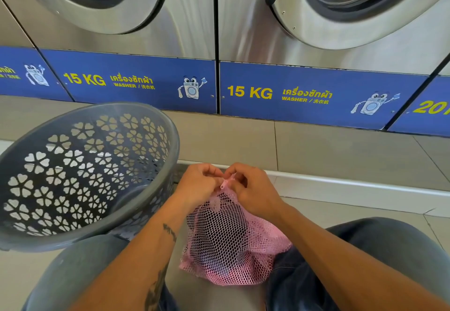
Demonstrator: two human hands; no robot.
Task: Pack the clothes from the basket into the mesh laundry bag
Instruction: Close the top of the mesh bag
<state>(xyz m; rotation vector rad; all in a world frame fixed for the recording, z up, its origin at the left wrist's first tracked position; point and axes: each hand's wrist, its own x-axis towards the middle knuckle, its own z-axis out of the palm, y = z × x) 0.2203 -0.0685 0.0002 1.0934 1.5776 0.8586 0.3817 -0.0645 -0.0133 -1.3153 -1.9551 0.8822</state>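
While both hands' fingers [239, 180] pinch zipper [224, 185], pink mesh bag [231, 242] bulges, lumpy.

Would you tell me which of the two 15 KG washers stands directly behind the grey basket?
The left 15 KG washer; the grey basket sits before its panel, while the right washer stands beyond the hands.

You are in a laundry shop, sitting on a tiled floor [341, 150], a row of big shiny steel washing machines [190, 30] in front of you, blue signs [136, 79] saying "15 KG WASHER", a grey laundry basket [80, 172] beside you.
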